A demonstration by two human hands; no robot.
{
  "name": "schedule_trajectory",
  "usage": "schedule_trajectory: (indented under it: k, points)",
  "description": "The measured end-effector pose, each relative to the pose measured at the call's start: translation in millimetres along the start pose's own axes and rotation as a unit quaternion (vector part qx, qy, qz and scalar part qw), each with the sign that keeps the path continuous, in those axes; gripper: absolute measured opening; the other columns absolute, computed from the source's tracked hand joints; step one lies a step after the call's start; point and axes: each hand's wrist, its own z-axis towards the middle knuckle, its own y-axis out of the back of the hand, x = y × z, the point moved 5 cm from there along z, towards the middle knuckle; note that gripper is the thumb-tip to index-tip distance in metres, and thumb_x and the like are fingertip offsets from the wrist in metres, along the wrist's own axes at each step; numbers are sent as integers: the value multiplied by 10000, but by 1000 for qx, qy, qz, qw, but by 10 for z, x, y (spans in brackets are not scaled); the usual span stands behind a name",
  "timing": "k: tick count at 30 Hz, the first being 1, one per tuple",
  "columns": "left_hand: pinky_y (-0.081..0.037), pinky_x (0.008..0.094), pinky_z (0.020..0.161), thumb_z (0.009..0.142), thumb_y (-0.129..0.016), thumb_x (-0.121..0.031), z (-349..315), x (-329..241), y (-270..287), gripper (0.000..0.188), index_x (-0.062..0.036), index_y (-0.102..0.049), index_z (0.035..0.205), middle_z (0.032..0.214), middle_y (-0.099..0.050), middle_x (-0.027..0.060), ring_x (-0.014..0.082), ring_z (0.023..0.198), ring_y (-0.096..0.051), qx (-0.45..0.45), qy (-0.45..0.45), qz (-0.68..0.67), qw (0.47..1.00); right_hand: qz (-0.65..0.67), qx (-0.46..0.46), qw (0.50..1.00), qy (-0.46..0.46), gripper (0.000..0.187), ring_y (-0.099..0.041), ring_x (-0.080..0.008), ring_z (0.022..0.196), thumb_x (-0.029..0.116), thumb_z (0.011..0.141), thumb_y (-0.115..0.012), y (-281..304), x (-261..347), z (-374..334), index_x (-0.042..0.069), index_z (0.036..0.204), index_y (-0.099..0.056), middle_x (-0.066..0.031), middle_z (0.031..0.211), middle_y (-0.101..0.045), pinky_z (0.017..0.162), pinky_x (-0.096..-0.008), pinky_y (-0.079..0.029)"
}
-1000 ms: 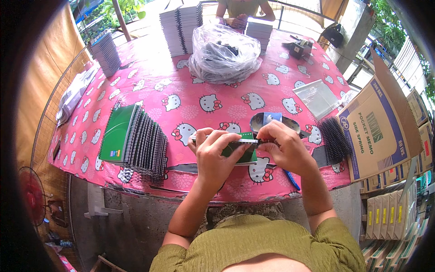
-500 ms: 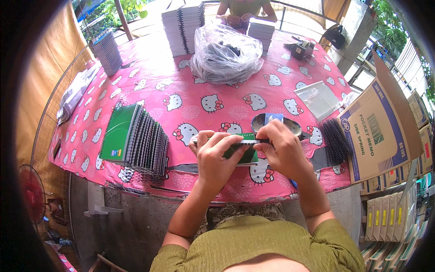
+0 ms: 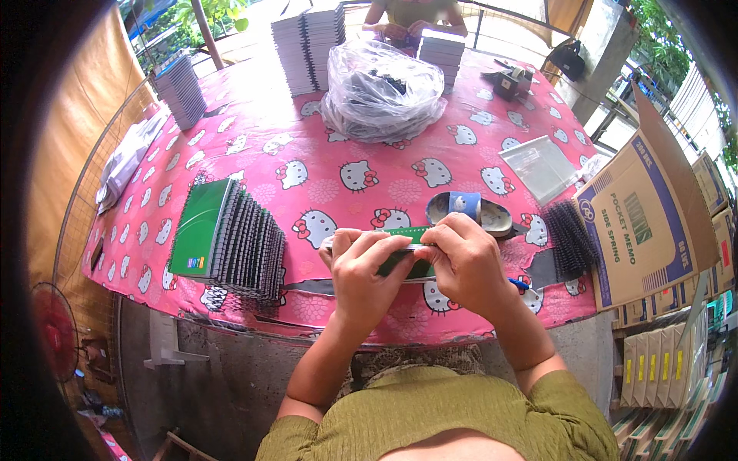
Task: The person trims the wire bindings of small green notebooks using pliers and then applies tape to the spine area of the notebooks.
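Note:
A small green notebook (image 3: 406, 233) with punched holes along its edge is held level just above the near side of the table. My left hand (image 3: 365, 269) grips its left part, thumb below and fingers over the top. At the holed edge, my right hand (image 3: 465, 257) is closed in a pinch close to my left fingertips. What lies between the right fingertips is hidden. To the left stands a stack of green spiral notebooks (image 3: 204, 230) with black coils. Black spiral coils (image 3: 570, 242) lie in a bunch on the right.
A pink patterned cloth (image 3: 338, 200) covers the table. Farther back are a clear plastic bag (image 3: 384, 92) of black coils, notebook stacks (image 3: 311, 50) and a person (image 3: 415, 19). An open cardboard box (image 3: 638, 223), plastic tray (image 3: 542, 167), slipper-like object (image 3: 469, 211) and blue pen (image 3: 520, 284) are rightward.
My right hand has moved left along the notebook's edge, closer to my left hand. More of the slipper-like object and the blue pen now shows.

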Motion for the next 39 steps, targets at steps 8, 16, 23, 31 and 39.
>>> schedule_trajectory:
  k: [8,16,23,31,39]
  points:
    - [-394,356,798,643,-851,-204,-80,26,79,301,-129,-723,905,844,-681,-6,195,847,-556,4,4,-9,1000,-56,54,986,-147,123,-665,-337,840,6,812,-606,399,-994,-35,-12,913,-673,-167,811,-673,770,-372,-535]
    - [-360,382,803,647,-845,-262,24,65,5,306,-116,-652,834,813,-643,13,221,869,-578,4,-26,-32,999,-230,145,955,-121,504,-645,-401,886,177,727,-740,-30,-1938,-473,20,1156,-530,-220,890,-653,770,-452,-518]
    - [-421,374,837,593,-880,-209,69,33,45,369,-85,-659,861,805,-667,43,224,834,-610,-3,3,-32,999,242,86,965,-62,353,-622,-174,810,168,761,-750,22,-1791,-188,15,1040,-600,-69,922,-666,737,-335,-517]
    - [-400,369,852,599,-875,-207,80,50,15,361,-93,-656,862,825,-660,42,223,835,-602,-1,9,-36,999,341,52,935,-86,243,-592,-108,830,136,765,-738,-47,-1455,-3,7,932,-618,-25,858,-637,799,-322,-505]
    - [-426,368,830,607,-871,-176,84,100,64,422,-92,-642,951,804,-652,41,215,867,-612,39,40,-62,997,293,139,942,-90,506,-621,-101,869,116,676,-834,-77,-1065,236,-14,1111,-611,-70,914,-696,791,-277,-510]
